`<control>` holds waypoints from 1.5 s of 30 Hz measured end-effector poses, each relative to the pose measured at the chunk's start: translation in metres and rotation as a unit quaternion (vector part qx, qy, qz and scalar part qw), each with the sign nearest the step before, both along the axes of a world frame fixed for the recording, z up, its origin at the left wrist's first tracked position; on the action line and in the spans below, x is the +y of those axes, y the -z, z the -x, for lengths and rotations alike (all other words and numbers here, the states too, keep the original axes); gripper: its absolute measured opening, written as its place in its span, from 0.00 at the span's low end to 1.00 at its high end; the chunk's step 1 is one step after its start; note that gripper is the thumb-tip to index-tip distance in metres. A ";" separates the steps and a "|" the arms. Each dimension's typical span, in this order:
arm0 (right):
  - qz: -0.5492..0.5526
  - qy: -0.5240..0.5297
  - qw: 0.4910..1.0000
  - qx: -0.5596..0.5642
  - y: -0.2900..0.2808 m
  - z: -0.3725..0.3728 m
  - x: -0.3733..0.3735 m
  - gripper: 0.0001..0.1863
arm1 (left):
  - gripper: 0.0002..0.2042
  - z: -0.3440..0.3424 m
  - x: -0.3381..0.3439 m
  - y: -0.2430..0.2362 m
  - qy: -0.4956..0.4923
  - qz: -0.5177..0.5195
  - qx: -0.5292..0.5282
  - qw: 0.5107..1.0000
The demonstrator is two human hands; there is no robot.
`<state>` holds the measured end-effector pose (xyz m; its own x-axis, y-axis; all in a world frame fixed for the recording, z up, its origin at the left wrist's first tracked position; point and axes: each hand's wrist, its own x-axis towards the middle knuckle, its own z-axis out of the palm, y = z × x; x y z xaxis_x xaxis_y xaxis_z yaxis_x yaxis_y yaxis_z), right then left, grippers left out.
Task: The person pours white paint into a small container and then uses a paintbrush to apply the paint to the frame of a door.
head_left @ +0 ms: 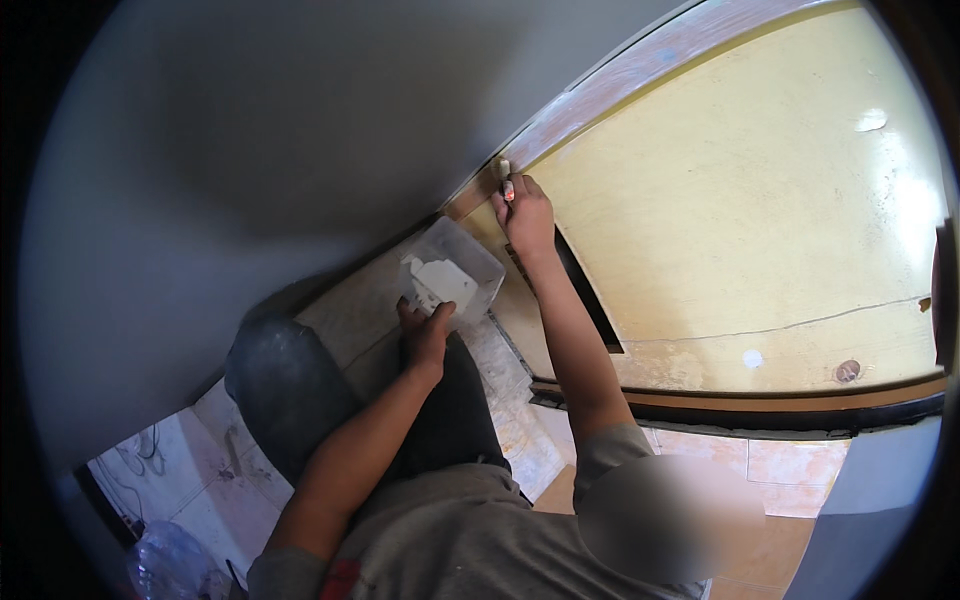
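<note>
At the left stands a grey wall (230, 120); right of it, the left hand (428, 338) grips the near edge of a clear container (485, 262) with white material (440, 283) inside. Farther right, the right hand (527, 212) is closed around a brush (509, 190), its pale tip at the whitish strip (610, 92) along the yellow panel (740, 200).

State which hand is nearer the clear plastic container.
Left: the left hand holds the clear plastic container at its near edge. The right hand is apart from it, up and to the right.
</note>
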<state>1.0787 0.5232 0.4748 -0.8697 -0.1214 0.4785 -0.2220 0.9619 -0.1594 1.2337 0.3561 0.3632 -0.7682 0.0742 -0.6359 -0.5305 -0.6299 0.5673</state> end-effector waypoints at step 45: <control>-0.264 -0.024 0.954 0.141 -0.152 -0.014 -0.028 0.19 | 0.42 0.004 0.001 -0.005 -0.003 -0.061 0.010 0.998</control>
<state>1.0925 0.4948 0.6267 -0.7024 -0.4475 0.5535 -0.2308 0.8788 0.4176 1.2292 0.3573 0.3679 -0.7810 0.1451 -0.6075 -0.5161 -0.6978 0.4968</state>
